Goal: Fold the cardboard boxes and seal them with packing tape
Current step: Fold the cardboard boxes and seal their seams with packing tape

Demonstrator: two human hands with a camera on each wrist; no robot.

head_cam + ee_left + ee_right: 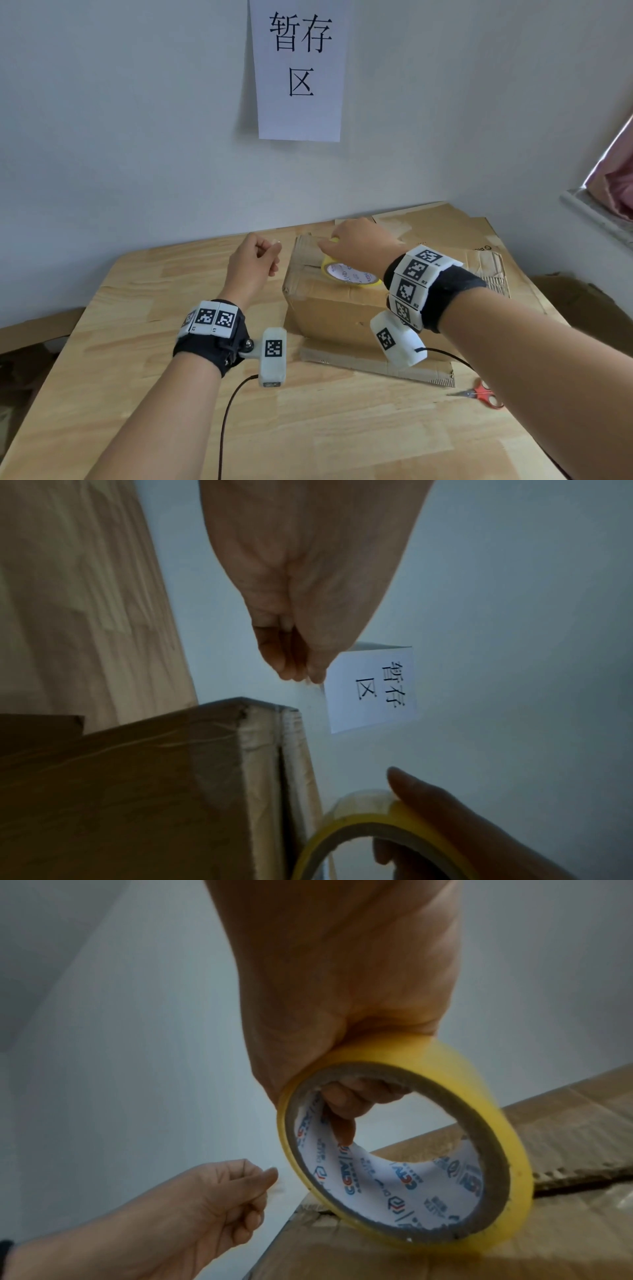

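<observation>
A pale wooden table stands against a grey wall, with flattened cardboard sheets spread over its far right corner. A white paper sign with black characters hangs on the wall above. On the table, right of centre, sits a folded cardboard box; its top flaps are closed, and a dark seam runs between them in the right wrist view. One loose flap or sheet of cardboard lies flat on the table at the near foot of the box.

The right hand reaches over the box top and grips a yellow roll of packing tape. Fingers curl through the core while the palm bears on the outer rim; the roll stands tilted on its edge, touching the box top near the far left corner. The left hand hovers just left of the box, apart from it, with fingers curled in and thumb pressed against the index fingertip. Whether a tape end lies in that pinch cannot be told.

Red-handled scissors lie on the table near the right forearm, well apart from the box.
</observation>
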